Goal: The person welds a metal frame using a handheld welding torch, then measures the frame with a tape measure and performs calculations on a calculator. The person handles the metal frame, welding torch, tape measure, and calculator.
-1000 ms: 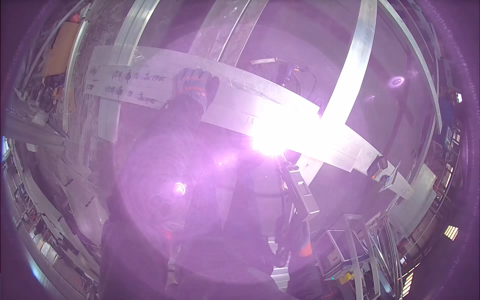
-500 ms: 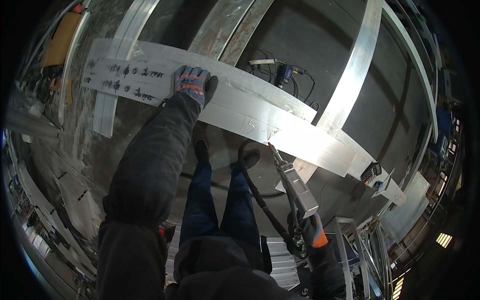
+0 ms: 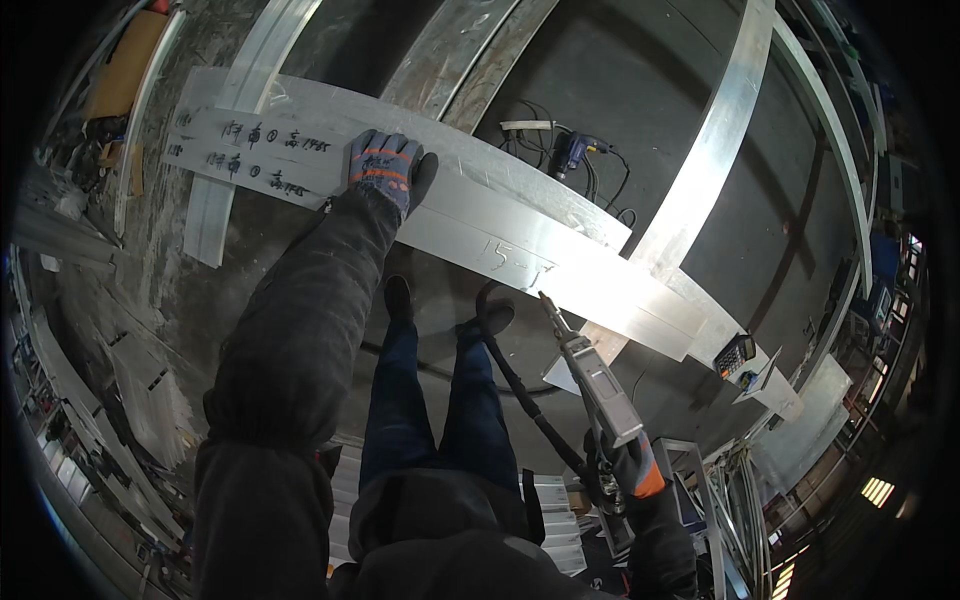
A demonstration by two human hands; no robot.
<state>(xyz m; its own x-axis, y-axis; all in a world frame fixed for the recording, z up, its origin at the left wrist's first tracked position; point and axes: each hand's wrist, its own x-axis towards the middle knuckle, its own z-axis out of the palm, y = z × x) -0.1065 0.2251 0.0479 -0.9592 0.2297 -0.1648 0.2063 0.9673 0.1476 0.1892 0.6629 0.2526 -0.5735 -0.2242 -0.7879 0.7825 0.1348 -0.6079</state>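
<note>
My left hand (image 3: 382,170), in a grey glove with orange bands, lies on a long silvery metal strip (image 3: 470,238), fingers forward and thumb apart. My right hand (image 3: 634,466), in a grey and orange glove, is closed around a handheld welding gun (image 3: 598,385), partly hidden behind its body. The gun's copper-coloured tip points up and left, close to the strip's near edge. By the tip, scratch-like marks (image 3: 515,254) show on the metal; dark handwriting covers the strip's left end. A black hose (image 3: 515,385) loops from the gun past my feet.
Metal beams (image 3: 708,150) cross under the strip. Behind it, a blue power drill (image 3: 572,152) with tangled cables lies on the floor. A calculator (image 3: 735,354) rests near the right end. Metal frames (image 3: 690,480) stand at my right.
The gun's tip has drawn slightly back from the strip, and the bright glare there has dimmed. The last scratched mark looks longer. My left hand stays in place.
</note>
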